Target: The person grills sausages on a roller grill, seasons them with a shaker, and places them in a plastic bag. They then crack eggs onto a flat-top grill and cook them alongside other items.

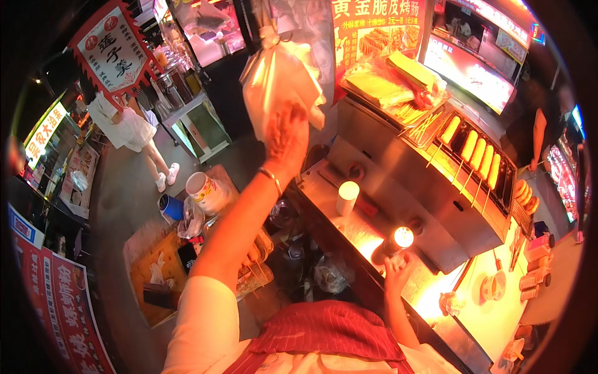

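My left hand [287, 135], with a bangle at its wrist, is raised against a hanging bundle of pale bags [280, 79]. Its fingers lie on the lower part of the bundle; whether they pinch a bag is hidden. Lower on the right, my right hand [399, 269] is at the edge of the steel counter [322, 187], fingers bent. Just beyond its fingers stands a container with a brightly lit top [403, 237]; I cannot tell if the hand grips it. A second cylindrical container [347, 198] stands farther back on the counter.
Several skewered sausages [479, 152] lie on a roller grill [504, 173]. Yellow paper sleeves [378, 89] are piled behind it. Seasoning jars [532, 271] line the right side. A paper bucket [205, 187] and a wooden board [145, 266] are at left. A person [126, 121] stands beyond.
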A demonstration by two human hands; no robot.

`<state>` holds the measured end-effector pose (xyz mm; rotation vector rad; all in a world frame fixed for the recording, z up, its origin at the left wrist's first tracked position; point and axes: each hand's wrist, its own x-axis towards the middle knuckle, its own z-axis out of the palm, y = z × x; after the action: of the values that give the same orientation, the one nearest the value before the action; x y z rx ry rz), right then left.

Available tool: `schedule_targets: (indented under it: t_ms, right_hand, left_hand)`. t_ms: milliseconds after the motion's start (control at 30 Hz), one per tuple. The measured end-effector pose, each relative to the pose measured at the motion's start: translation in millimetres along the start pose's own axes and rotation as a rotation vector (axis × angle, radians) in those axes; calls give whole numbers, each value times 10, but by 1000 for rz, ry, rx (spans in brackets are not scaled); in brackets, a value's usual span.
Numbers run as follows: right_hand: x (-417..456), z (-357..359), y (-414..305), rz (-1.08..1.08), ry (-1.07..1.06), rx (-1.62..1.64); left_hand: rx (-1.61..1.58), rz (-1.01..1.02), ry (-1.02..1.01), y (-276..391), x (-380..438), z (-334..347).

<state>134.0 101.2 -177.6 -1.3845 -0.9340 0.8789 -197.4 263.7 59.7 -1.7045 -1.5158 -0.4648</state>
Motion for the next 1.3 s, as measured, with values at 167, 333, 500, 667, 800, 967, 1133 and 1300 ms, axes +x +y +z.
schedule_targets:
  t_ms: [167, 333, 500, 667, 800, 967, 1133, 1300]
  right_hand:
    - [-389, -324, 192, -101, -141, -314]
    - [-381, -314, -242, -113, -312, -330]
    - [-305, -239, -263, -100, -438, -211]
    - [-307, -4, -393, -22, -605, -166]
    - [-177, 179, -477, 118, -706, -48]
    - [76, 601, -788, 8, -740, 140]
    - [124, 1170, -997, 9, -830, 342]
    - [-201, 1401, -1063, 361, -1259, 644]
  left_hand:
    - [299, 17, -31, -207, 520, 36]
    - [170, 114, -12, -328, 691, 37]
    - [-329, 136, 172, -408, 721, 31]
    - [-671, -25, -133, -206, 83, -181]
    - [-1395, -465, -160, 309, -651, -420]
    - [-2615, -1029, -146, 316, -1374, -922]
    - [-2337, -1241, 69, 283, -1741, -1326]
    - [-2371, -1415, 74, 124, -2092, -1410]
